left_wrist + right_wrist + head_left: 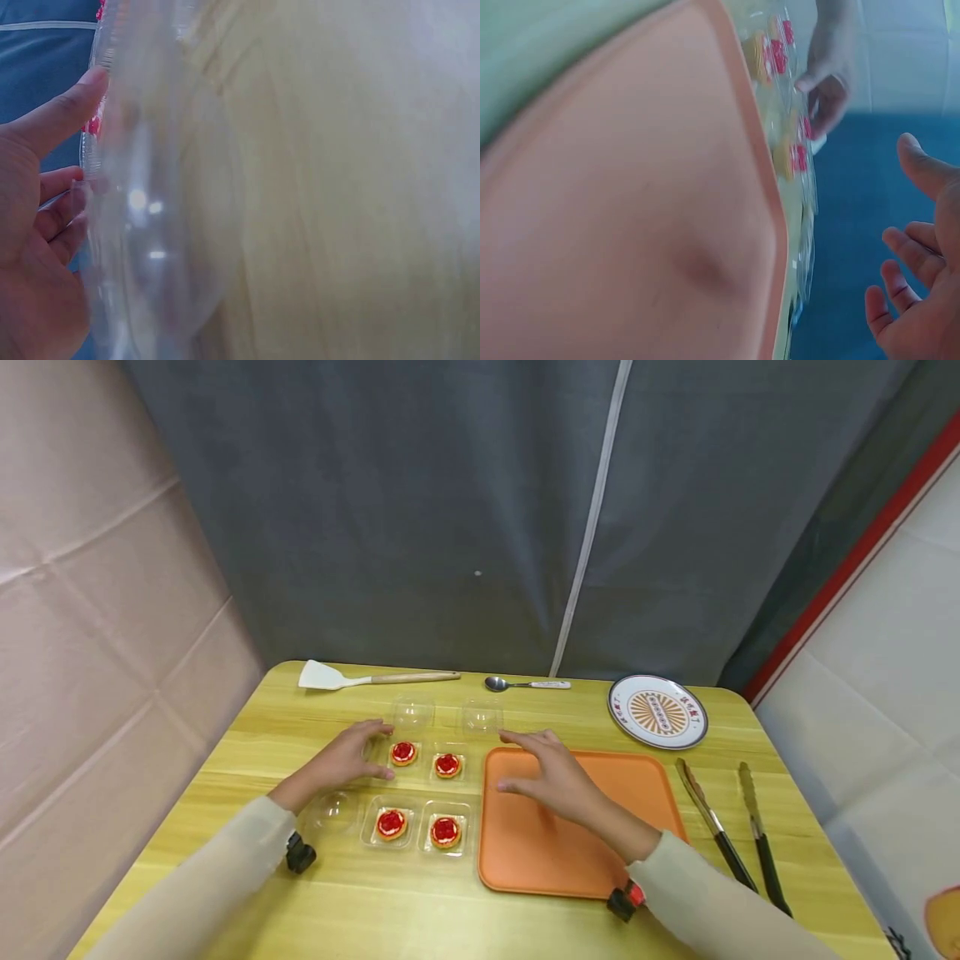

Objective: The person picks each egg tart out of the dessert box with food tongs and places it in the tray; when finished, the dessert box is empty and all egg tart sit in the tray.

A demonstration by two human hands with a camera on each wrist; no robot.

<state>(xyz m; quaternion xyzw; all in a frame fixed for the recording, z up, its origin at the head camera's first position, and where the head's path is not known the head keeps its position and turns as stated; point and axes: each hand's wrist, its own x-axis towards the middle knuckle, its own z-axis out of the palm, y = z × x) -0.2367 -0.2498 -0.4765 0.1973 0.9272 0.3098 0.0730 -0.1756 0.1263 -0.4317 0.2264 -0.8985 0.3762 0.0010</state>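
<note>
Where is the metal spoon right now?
In the head view the spoon lies at the table's far edge, between the white spatula on its left and the round plate on its right.

A white spatula (pixel 341 677) and a spoon (pixel 525 684) lie along the table's (pixel 225 752) far edge; a patterned plate (pixel 657 711) and, seemingly, tongs (pixel 731 827) sit rightward.
</note>
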